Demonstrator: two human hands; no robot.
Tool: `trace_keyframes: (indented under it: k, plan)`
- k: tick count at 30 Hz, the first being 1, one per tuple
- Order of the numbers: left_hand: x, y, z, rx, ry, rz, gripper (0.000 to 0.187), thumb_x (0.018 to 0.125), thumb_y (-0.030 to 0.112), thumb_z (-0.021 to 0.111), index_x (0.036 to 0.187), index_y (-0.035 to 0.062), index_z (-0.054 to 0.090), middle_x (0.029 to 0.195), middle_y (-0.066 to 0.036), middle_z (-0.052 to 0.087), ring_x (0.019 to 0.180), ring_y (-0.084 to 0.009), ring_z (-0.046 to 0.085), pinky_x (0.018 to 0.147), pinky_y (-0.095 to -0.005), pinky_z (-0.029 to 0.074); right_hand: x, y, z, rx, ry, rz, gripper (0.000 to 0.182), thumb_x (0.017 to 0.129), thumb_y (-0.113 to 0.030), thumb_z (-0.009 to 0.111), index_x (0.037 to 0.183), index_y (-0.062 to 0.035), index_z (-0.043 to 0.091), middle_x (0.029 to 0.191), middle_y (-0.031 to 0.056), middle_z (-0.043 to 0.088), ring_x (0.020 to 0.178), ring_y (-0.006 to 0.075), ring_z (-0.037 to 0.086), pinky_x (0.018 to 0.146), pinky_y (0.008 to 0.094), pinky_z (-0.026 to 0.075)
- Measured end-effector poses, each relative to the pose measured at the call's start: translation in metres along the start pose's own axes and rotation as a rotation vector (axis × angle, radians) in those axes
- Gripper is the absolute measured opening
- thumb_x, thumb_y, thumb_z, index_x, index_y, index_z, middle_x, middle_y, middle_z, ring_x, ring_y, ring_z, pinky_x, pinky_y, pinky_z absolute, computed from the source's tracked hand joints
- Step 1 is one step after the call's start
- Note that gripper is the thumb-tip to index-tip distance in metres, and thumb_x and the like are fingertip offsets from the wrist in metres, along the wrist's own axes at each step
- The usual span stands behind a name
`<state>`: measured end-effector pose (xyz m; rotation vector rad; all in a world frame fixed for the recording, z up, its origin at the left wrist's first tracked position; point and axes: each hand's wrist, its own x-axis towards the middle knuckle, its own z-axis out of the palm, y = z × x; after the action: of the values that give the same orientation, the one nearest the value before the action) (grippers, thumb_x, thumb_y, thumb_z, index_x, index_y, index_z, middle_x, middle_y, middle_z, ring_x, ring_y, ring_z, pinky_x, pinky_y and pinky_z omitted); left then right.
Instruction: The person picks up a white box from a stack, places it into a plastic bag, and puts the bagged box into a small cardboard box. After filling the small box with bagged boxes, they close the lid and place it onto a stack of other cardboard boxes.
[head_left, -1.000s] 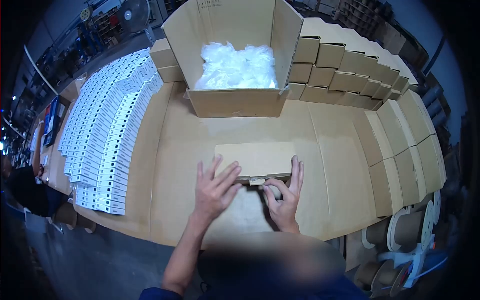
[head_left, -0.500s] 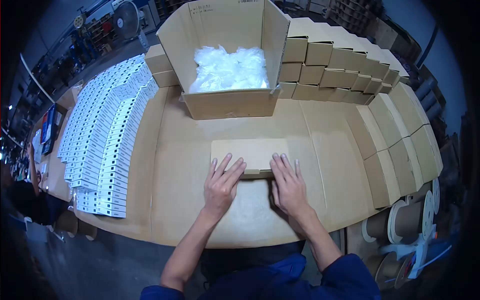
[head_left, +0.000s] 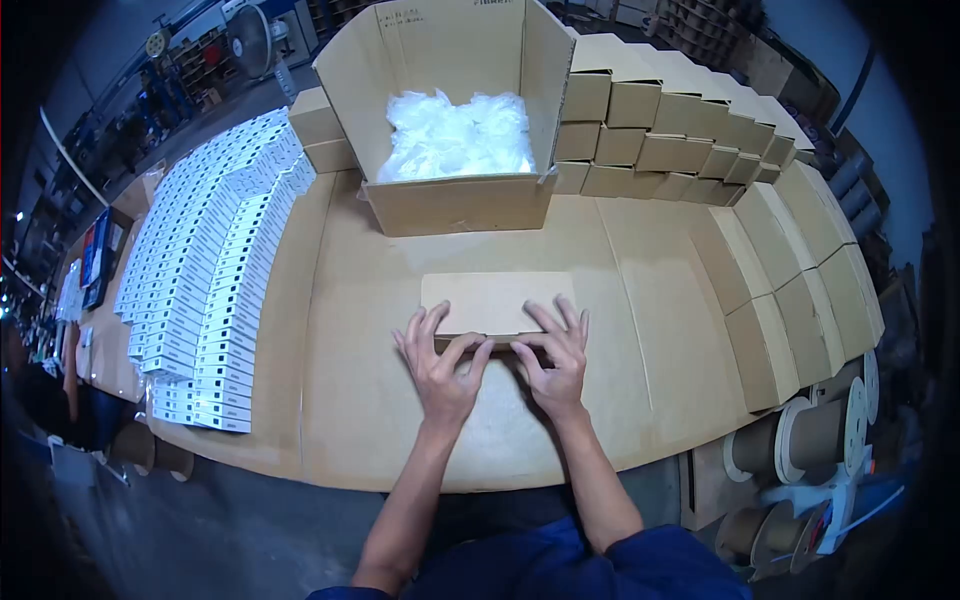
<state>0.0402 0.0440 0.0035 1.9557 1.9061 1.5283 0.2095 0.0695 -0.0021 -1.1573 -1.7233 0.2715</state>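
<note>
A flat brown cardboard box [head_left: 497, 300] lies in front of me on the cardboard-covered table, its lid face up and its narrow front side towards me. My left hand [head_left: 441, 372] grips the left part of that front edge, thumb and index finger pinched near the middle and the other fingers resting on the lid's left side. Mirroring it, my right hand [head_left: 553, 366] pinches the front edge with thumb and index finger, its other fingers raised over the right corner. The fingers partly hide the front side.
A large open carton [head_left: 460, 207] holding clear plastic bags [head_left: 460, 135] stands at the back. White labelled boxes [head_left: 200, 270] are stacked left. Brown boxes [head_left: 680, 110] are piled at back right, with more boxes [head_left: 785, 290] along the right edge. Spools [head_left: 810, 440] sit below; a person [head_left: 60, 390] is far left.
Both hands have gone from lying flat on the lid to pinching the box's front edge with bent fingers. At the far left, the other person's arm has moved.
</note>
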Motion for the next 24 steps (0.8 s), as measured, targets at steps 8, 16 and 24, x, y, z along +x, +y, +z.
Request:
trace_keyframes:
  k: [8, 16, 24]
  plan:
    - [-0.003, 0.007, 0.009, -0.212, -0.007, -0.140, 0.007, 0.083, 0.011, 0.080, 0.084, 0.0072, 0.075, 0.154, -0.019, 0.044, 0.152, -0.0460, 0.026, 0.123, -0.0569, 0.024, 0.002, -0.014, 0.002, 0.063, 0.015, 0.104, 0.007, 0.082, -0.009, 0.076, 0.080, -0.0068, 0.070, 0.160, 0.0190, 0.044, 0.153, 0.0502, 0.021, 0.121, 0.0691, 0.010]
    - [-0.001, 0.010, 0.014, -0.163, 0.020, -0.148, 0.014, 0.084, 0.011, 0.080, 0.085, 0.0050, 0.068, 0.143, -0.018, 0.049, 0.146, -0.0442, 0.032, 0.120, -0.0565, 0.026, 0.005, -0.021, 0.012, -0.014, 0.031, 0.188, 0.011, 0.082, -0.010, 0.075, 0.081, -0.0059, 0.065, 0.157, 0.0199, 0.045, 0.152, 0.0511, 0.023, 0.121, 0.0682, 0.012]
    - [0.022, -0.016, -0.008, -0.152, -0.078, 0.038, 0.037, 0.067, 0.019, 0.095, 0.095, 0.0032, 0.076, 0.128, -0.015, 0.062, 0.128, -0.0365, 0.058, 0.107, -0.0482, 0.048, 0.024, 0.003, -0.018, -0.052, -0.110, 0.066, 0.058, 0.060, -0.025, 0.099, 0.099, -0.0052, 0.061, 0.156, 0.0319, 0.039, 0.144, 0.0506, 0.039, 0.115, 0.0537, 0.039]
